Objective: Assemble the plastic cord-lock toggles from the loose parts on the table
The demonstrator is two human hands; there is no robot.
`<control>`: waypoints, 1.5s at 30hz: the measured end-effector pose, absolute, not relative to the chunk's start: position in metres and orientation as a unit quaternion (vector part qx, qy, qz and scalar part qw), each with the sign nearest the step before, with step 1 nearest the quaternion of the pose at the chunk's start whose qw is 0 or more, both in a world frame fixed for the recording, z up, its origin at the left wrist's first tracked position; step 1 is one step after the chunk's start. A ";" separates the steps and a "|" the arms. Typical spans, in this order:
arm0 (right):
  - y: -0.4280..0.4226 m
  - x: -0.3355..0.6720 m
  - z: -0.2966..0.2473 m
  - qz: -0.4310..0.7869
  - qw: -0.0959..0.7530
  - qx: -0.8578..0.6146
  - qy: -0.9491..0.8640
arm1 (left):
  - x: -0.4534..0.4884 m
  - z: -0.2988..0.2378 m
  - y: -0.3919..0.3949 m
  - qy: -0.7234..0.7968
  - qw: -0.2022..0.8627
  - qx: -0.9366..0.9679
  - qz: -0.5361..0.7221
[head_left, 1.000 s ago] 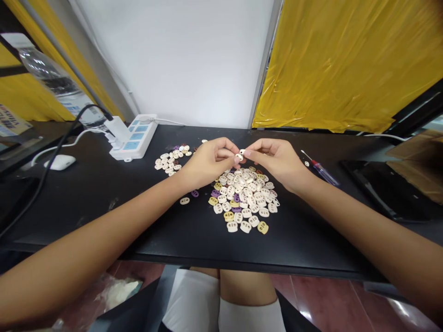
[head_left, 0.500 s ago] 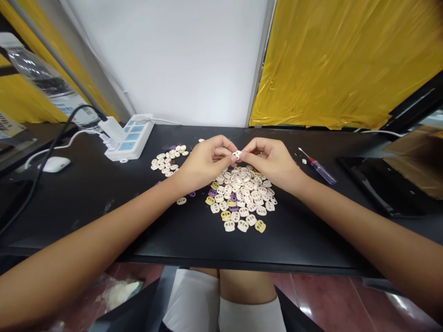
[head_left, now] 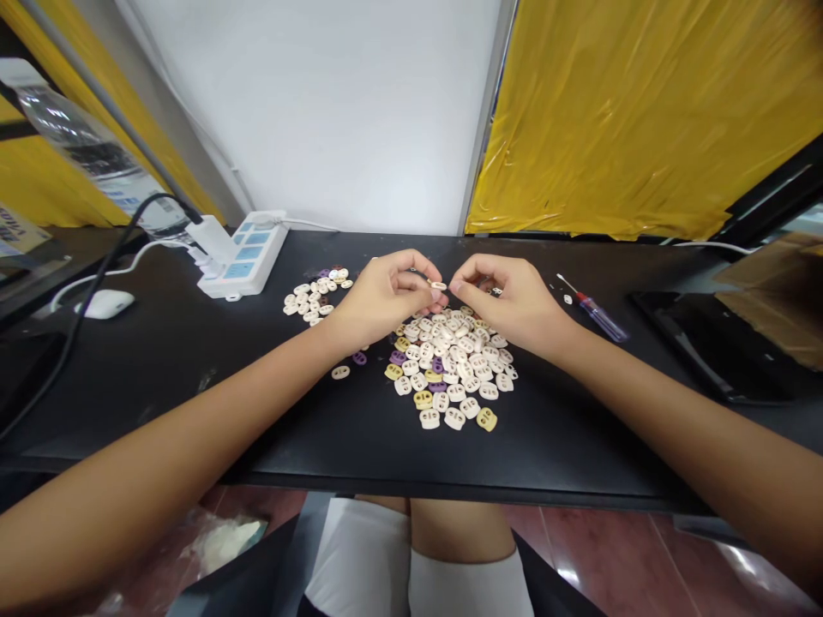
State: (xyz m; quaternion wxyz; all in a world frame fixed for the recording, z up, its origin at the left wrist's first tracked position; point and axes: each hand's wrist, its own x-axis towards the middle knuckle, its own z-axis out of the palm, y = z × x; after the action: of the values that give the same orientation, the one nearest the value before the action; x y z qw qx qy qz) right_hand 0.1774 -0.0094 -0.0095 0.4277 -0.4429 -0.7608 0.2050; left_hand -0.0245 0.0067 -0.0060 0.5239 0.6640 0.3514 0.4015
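Note:
Between the thumb and fingertips of my left hand [head_left: 389, 296] is a small cream two-hole cord lock [head_left: 438, 286], turned so an oval side shows. My right hand [head_left: 507, 296] is close on its right, a narrow gap away, thumb and index finger pressed together. A small pale bit shows by its curled fingers; I cannot tell what they hold. Below both hands spreads a pile of cord locks [head_left: 459, 356], mostly cream, with some yellow and purple ones. Left of my left hand lies a smaller, looser group of cord locks [head_left: 315, 296], partly hidden by the hand.
A screwdriver [head_left: 601, 317] with a purple handle lies to the right, beside a black tray-like object [head_left: 707, 343]. At the left are a white power strip [head_left: 248, 257], a white mouse-like object [head_left: 106, 304] and a water bottle [head_left: 96, 146]. A white panel [head_left: 315, 111] stands behind the table.
The cord lock has turned in my left fingers, from its two-hole face to an oval side. My right fingertips have come off it and moved slightly right.

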 end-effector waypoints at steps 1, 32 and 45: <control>-0.008 0.179 -0.010 0.206 0.426 -0.452 -0.756 | -0.025 -0.006 0.007 0.359 0.524 0.658 0.404; 0.000 0.185 -0.008 0.377 0.446 -0.476 -0.657 | -0.024 -0.015 0.011 0.372 0.450 0.724 0.367; -0.002 0.179 -0.012 0.396 0.479 -0.450 -0.641 | -0.024 -0.015 0.010 0.354 0.464 0.720 0.376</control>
State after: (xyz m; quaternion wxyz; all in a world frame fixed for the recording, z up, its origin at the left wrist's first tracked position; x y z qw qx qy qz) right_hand 0.1794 -0.0025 -0.0115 0.4791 -0.4500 -0.6414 0.3957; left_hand -0.0242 0.0097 -0.0148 0.4639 0.7198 0.3542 0.3759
